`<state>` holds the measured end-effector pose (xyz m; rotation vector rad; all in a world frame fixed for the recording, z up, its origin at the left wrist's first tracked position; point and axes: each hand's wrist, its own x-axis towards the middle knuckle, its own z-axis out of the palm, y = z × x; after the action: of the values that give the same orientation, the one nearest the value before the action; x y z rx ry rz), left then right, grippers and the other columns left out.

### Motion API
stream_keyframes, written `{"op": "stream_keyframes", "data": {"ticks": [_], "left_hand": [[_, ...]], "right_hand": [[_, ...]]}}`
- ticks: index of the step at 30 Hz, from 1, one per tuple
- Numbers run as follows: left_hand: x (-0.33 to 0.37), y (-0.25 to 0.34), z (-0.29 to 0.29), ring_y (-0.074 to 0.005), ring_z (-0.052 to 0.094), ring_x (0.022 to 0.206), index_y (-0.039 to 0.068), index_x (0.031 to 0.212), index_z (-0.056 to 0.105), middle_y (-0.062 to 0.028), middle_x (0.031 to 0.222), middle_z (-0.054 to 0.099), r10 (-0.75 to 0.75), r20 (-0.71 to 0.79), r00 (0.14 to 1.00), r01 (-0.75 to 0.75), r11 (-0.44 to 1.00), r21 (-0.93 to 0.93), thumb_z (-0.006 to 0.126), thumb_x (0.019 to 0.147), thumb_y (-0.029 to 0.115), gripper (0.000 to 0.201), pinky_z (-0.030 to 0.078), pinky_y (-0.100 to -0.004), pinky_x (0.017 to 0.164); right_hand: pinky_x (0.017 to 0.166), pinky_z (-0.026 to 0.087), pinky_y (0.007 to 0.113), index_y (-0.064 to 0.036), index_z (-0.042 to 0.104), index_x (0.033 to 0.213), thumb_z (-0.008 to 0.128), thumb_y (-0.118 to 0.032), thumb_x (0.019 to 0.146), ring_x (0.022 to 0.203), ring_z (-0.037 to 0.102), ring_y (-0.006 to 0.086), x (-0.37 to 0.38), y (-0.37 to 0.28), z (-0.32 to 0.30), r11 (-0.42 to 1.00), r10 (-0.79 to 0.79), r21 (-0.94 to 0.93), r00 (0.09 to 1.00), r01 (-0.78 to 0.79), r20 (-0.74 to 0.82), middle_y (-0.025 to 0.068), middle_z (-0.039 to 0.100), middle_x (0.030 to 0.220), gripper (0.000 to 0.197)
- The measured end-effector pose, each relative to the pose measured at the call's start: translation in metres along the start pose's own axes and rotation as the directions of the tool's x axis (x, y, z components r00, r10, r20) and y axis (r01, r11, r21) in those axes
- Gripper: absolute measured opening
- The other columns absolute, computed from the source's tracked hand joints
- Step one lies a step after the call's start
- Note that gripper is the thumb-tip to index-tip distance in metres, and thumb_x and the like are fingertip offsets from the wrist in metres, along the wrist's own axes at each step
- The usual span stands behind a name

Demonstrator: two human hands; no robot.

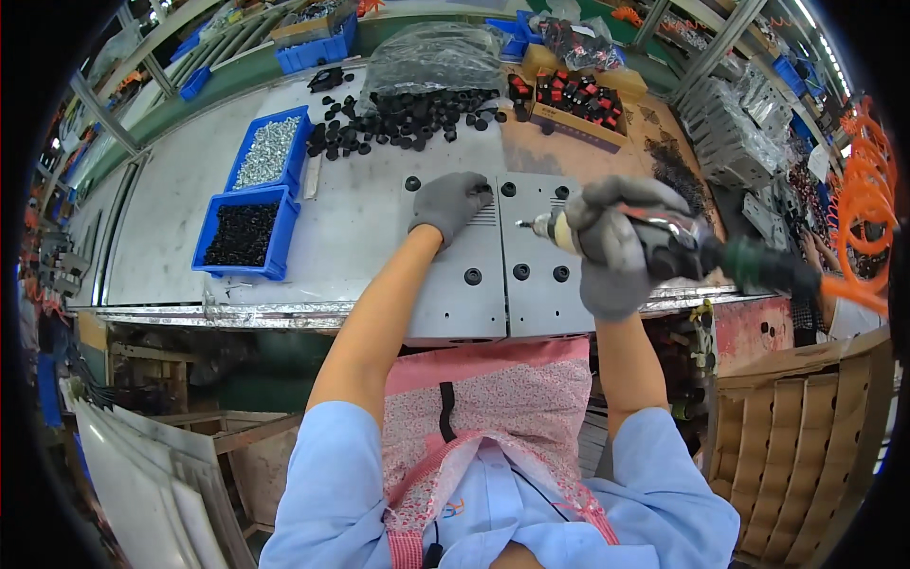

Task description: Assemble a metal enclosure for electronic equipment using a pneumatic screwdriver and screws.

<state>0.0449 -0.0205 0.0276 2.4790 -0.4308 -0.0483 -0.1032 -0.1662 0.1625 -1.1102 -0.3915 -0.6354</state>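
Two grey metal panels with holes and vent slots, a left panel (445, 296) and a right panel (548, 311), lie side by side at the bench's near edge. Round black rubber feet, such as this rubber foot (473, 276), sit on both. My gloved left hand (447, 204) rests on the far part of the left panel, fingertips closed around a mostly covered rubber foot near its inner edge. Above the right panel, my gloved right hand (614, 242) is wrapped around an air screwdriver (668, 232). Its bit points left and is clear of the panels.
Left of the panels stand a blue bin of silver fasteners (300, 123) and a blue bin of black screws (278, 248). Loose black feet (408, 121) are heaped beyond, beside a plastic bag (431, 55). A carton (578, 128) holds red-and-black parts. An orange coiled hose (867, 190) hangs right.
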Motion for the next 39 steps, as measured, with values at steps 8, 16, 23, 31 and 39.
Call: {"op": "stream_keyframes", "data": {"ticks": [8,16,23,31,39], "left_hand": [[0.002,0.012,-0.007,-0.0258,0.064,0.089,0.026,0.109,0.065,-0.005,0.095,0.069,-0.068,0.024,0.997,0.068,0.998,0.012,0.057,0.084,0.042,0.031,0.05,-0.0376,0.075],[0.009,0.012,-0.002,-0.0263,0.065,0.085,0.03,0.11,0.064,-0.0049,0.09,0.069,-0.106,0.031,0.994,0.103,0.992,0.078,0.053,0.086,0.047,0.032,0.05,-0.0387,0.071],[0.011,0.017,-0.004,-0.026,0.065,0.086,0.031,0.112,0.065,-0.0048,0.092,0.069,-0.171,0.071,0.983,0.168,0.985,0.046,0.053,0.086,0.049,0.034,0.05,-0.0381,0.072],[0.006,0.02,-0.005,-0.0257,0.065,0.092,0.028,0.111,0.067,-0.0052,0.097,0.069,-0.174,0.045,0.984,0.175,0.984,-0.028,0.058,0.082,0.05,0.037,0.049,-0.037,0.08],[0.016,-0.004,0.01,-0.0249,0.064,0.091,0.017,0.116,0.065,-0.0067,0.095,0.069,-0.015,-0.093,0.996,0.005,0.995,-0.103,0.059,0.083,0.039,0.04,0.05,-0.036,0.076]], "right_hand": [[0.057,0.048,0.023,0.0011,0.06,0.092,0.059,0.006,0.078,0.065,0.058,0.0088,0.06,0.105,-0.001,0.984,0.039,-0.176,0.999,-0.04,-0.011,0.0036,0.06,0.074,0.014],[0.051,0.044,0.021,-0.0011,0.059,0.094,0.057,0.004,0.081,0.064,0.06,0.0106,0.073,0.157,-0.013,0.965,0.055,-0.258,0.996,-0.035,0.071,0.0082,0.062,0.078,0.013],[0.052,0.046,0.022,-0.0008,0.06,0.096,0.057,0.004,0.081,0.064,0.061,0.012,0.081,0.168,-0.018,0.97,0.173,-0.184,0.982,-0.156,0.077,0.0083,0.063,0.079,0.016],[0.053,0.046,0.023,-0.0001,0.059,0.086,0.062,0.002,0.077,0.061,0.059,0.0103,0.083,0.166,-0.018,0.969,0.153,-0.199,0.988,-0.146,0.016,0.0049,0.061,0.071,0.01],[0.057,0.051,0.026,0.0,0.051,0.104,0.052,0.007,0.08,0.068,0.06,0.0134,0.007,0.007,-0.001,0.973,0.231,0.01,0.972,-0.231,0.034,0.0116,0.061,0.086,0.025]]}}
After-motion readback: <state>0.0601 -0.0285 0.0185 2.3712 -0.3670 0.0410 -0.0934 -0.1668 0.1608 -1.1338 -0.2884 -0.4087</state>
